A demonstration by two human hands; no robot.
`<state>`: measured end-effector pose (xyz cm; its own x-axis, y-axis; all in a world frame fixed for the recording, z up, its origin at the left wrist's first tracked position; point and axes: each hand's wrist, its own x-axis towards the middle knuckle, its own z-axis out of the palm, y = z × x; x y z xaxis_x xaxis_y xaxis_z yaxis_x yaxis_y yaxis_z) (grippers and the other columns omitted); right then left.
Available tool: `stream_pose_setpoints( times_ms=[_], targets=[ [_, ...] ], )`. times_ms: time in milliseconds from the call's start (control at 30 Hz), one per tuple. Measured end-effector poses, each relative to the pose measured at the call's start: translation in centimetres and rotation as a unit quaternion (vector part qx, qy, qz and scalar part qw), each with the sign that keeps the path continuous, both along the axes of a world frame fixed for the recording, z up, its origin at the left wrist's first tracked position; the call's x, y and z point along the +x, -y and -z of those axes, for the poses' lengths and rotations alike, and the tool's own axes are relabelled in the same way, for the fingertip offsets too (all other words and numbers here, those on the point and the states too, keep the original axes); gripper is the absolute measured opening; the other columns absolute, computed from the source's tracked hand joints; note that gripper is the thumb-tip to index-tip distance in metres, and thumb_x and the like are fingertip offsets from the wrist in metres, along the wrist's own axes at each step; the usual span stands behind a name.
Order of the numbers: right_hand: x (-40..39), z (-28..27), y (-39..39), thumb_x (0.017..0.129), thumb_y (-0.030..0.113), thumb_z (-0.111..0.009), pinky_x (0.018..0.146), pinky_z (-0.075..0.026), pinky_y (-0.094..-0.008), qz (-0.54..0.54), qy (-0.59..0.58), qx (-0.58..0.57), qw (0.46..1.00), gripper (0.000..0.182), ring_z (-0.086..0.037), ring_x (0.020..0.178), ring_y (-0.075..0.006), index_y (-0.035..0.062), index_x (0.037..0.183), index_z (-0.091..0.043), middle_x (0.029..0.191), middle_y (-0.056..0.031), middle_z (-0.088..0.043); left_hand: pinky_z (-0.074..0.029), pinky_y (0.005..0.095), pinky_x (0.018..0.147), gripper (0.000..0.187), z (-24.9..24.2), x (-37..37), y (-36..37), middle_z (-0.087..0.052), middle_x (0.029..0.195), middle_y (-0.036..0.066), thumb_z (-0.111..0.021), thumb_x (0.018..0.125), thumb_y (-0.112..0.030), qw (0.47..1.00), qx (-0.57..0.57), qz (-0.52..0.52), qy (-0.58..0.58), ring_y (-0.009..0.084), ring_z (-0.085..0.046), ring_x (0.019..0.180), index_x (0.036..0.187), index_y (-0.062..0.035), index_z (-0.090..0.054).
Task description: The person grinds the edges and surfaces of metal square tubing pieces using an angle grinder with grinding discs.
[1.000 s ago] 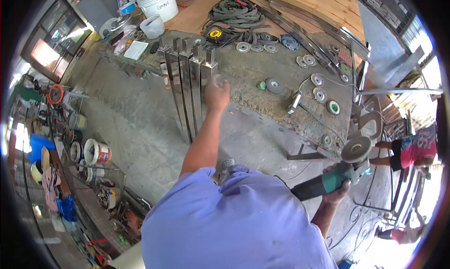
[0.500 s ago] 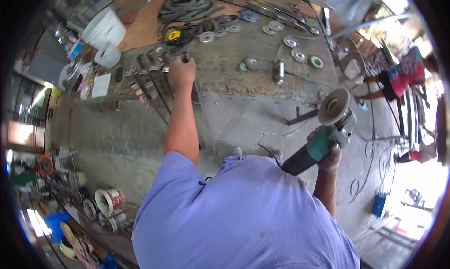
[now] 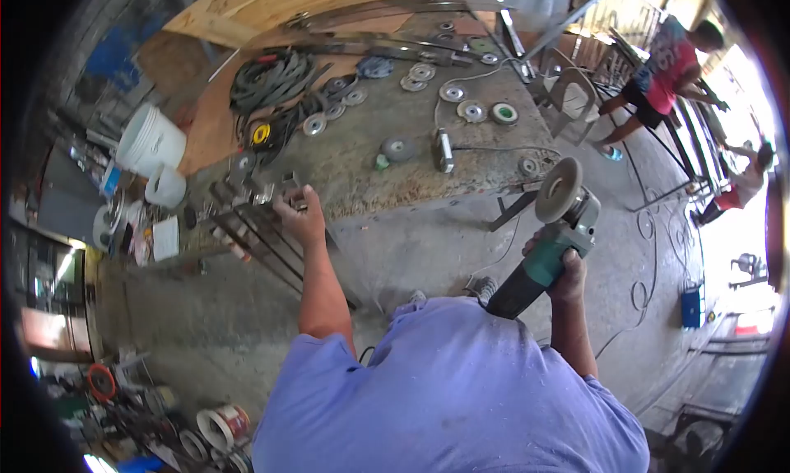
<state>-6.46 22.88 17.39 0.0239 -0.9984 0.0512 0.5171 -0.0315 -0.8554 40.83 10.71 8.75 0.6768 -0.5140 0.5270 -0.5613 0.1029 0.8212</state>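
Note:
My right hand (image 3: 565, 269) grips a green and black angle grinder (image 3: 545, 263), its round disc (image 3: 559, 190) facing up near the table's right front corner. My left hand (image 3: 303, 215) is at the front edge of the worktable (image 3: 346, 177), fingers apart, beside the ends of several dark metal bars (image 3: 267, 244). A small square metal piece (image 3: 290, 181) lies just beyond its fingers. Whether the fingers touch the metal is not clear.
Grinding discs (image 3: 473, 111), a metal block (image 3: 444, 150), coiled hose (image 3: 273, 82) and a yellow tape measure (image 3: 261, 133) lie on the table. White buckets (image 3: 152, 141) stand left. A chair (image 3: 572, 98) and two people (image 3: 658, 74) are at the right.
The view has shifted, with the table lower and further left. My left hand has loosened from a closed grip at the bar ends, and its fingers are spread. The grinder stays in my right hand.

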Motion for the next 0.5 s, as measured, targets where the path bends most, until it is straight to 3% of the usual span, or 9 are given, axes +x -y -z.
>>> stream_pose_setpoints(
  times_ms=[100,267,367,400,467,500],
  targets=[
    [0.1,-0.3,-0.1,0.080,0.055,-0.081,0.084,-0.059,-0.0442,0.013,-0.015,0.003,1.000,0.080,-0.070,0.098,-0.0302,-0.0027,0.130,-0.056,0.113,-0.0157,-0.066,-0.053,0.0488,0.089,0.076,4.0,0.9,1.6,-0.067,0.119,0.021,-0.083,0.084,-0.034,0.969,0.035,-0.089,0.229,0.0373,-0.068,0.104,0.139,0.0021,-0.046],
    [0.2,-1.0,-0.2,0.079,0.051,-0.084,0.082,-0.060,-0.0419,0.038,-0.036,0.001,0.999,0.075,-0.071,0.094,-0.0279,-0.0027,0.125,-0.059,0.106,-0.0145,-0.068,-0.052,0.0501,0.094,0.084,8.6,-2.2,0.0,-0.064,0.126,0.024,-0.085,0.078,-0.031,0.987,0.150,-0.046,-0.019,0.0417,-0.065,0.114,0.144,0.0027,-0.043],
    [0.2,-1.8,-0.6,0.078,0.049,-0.085,0.081,-0.060,-0.0412,0.074,-0.058,0.011,0.995,0.075,-0.071,0.093,-0.0271,-0.0032,0.125,-0.059,0.106,-0.0142,-0.069,-0.052,0.0418,0.090,0.075,10.2,-1.4,-0.2,-0.065,0.123,0.020,-0.079,0.082,-0.023,0.977,0.177,0.032,-0.112,0.0295,-0.067,0.110,0.143,0.0017,-0.045],
    [0.3,-2.2,-0.5,0.078,0.048,-0.086,0.081,-0.060,-0.0409,0.086,-0.066,0.016,0.994,0.075,-0.071,0.093,-0.0269,-0.0035,0.125,-0.059,0.106,-0.0142,-0.069,-0.052,0.0394,0.087,0.067,10.6,-1.0,-0.4,-0.068,0.117,0.017,-0.079,0.082,-0.022,0.977,0.152,0.065,-0.136,0.0255,-0.068,0.106,0.138,0.0024,-0.051],
    [-0.3,-2.9,-0.2,0.078,0.048,-0.085,0.080,-0.060,-0.0405,0.105,-0.099,0.004,0.990,0.076,-0.071,0.092,-0.0269,-0.0040,0.126,-0.058,0.106,-0.0143,-0.069,-0.051,0.0328,0.073,0.027,8.1,-0.9,-1.2,-0.070,0.086,0.005,-0.078,0.083,-0.017,0.958,0.227,0.125,-0.121,0.0115,-0.065,0.082,0.100,0.0022,-0.071],
    [-0.6,-3.2,-0.5,0.079,0.048,-0.085,0.080,-0.060,-0.0402,0.110,-0.116,0.005,0.987,0.076,-0.072,0.092,-0.0269,-0.0042,0.126,-0.058,0.106,-0.0143,-0.069,-0.051,0.0327,0.070,0.020,7.0,-1.6,-1.5,-0.067,0.078,0.002,-0.079,0.081,-0.017,0.952,0.170,0.201,-0.157,0.0105,-0.063,0.075,0.087,0.0001,-0.070]
  ],
)
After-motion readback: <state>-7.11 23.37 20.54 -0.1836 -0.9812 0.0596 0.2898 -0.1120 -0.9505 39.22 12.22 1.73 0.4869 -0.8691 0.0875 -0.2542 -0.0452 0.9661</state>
